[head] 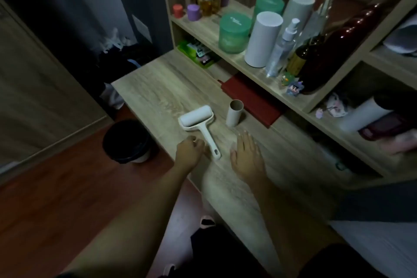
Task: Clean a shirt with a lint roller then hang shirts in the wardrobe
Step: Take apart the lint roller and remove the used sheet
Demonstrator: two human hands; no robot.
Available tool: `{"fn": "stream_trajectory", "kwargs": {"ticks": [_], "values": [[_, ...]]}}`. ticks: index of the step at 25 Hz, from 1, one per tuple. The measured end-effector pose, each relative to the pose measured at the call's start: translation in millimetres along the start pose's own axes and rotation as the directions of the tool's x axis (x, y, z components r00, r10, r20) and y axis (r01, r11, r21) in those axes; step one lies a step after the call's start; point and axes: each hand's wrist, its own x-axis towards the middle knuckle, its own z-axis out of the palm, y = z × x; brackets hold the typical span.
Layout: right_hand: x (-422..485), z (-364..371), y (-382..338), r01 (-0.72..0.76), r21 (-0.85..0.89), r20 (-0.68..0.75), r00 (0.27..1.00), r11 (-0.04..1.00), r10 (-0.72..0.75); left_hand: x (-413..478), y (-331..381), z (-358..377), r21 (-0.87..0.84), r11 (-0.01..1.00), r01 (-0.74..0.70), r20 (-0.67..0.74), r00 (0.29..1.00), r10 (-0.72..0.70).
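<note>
A white lint roller (199,123) lies on the light wooden desk (158,88), roll end away from me, handle pointing toward me. My left hand (189,150) hovers just left of the handle with fingers loosely curled, holding nothing. Flat and spread, my right hand (247,154) sits over the desk just right of the handle, apart from it. No shirt or wardrobe shows in this view.
An empty cardboard tube (234,113) stands beside a dark red book (252,99). Shelves (232,56) behind hold green jars, white cylinders (262,39), a spray bottle and dark bottles. A black bin (126,141) stands on the red-brown floor at left.
</note>
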Motion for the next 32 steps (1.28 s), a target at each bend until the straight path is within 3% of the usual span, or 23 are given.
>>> {"fn": "stream_trajectory", "kwargs": {"ticks": [8,13,17,21,23,25,27,28,30,32], "values": [[11.4,19.8,6.7,0.0,0.021,0.023,1.0,1.0,-0.001,35.7,21.7,39.5,-0.233,0.933,0.273,-0.018,0.959,-0.284],[11.0,21.5,5.9,-0.026,0.027,0.017,1.0,0.999,0.026,43.6,25.5,45.0,-0.36,0.871,0.333,-0.014,0.932,-0.362],[10.5,25.3,6.4,-0.023,0.023,0.027,0.999,0.999,0.022,35.8,17.7,31.9,-0.402,0.889,0.219,-0.057,0.963,-0.263],[6.8,19.4,3.6,-0.04,0.076,0.037,0.999,0.996,0.037,32.9,5.1,4.2,-0.234,0.968,0.089,-0.114,0.986,-0.118],[-0.9,8.4,-7.2,-0.069,0.228,0.033,0.997,0.971,0.064,27.4,-0.7,-14.1,-0.127,0.992,-0.005,-0.131,0.991,-0.012],[-9.8,-13.1,-29.7,-0.136,0.504,0.043,0.99,0.853,0.132,19.7,-8.1,-32.8,-0.025,0.994,-0.109,-0.137,0.985,0.105],[-3.9,-36.5,-60.3,-0.281,0.801,0.177,0.955,0.529,0.239,12.8,-14.1,-46.0,0.028,0.983,-0.18,-0.127,0.975,0.182],[3.6,-44.8,-74.1,-0.324,0.882,0.241,0.934,0.343,0.264,8.4,-16.3,-50.2,0.051,0.976,-0.212,-0.124,0.968,0.217],[17.2,-58.9,-96.5,-0.315,0.946,0.282,0.916,0.078,0.286,-2.0,-18.0,-54.8,0.065,0.953,-0.297,-0.106,0.947,0.303],[23.2,-68.2,-111.3,-0.266,0.964,0.256,0.915,-0.01,0.312,-12.3,-17.1,-55.7,0.065,0.937,-0.344,-0.051,0.936,0.348]]}}
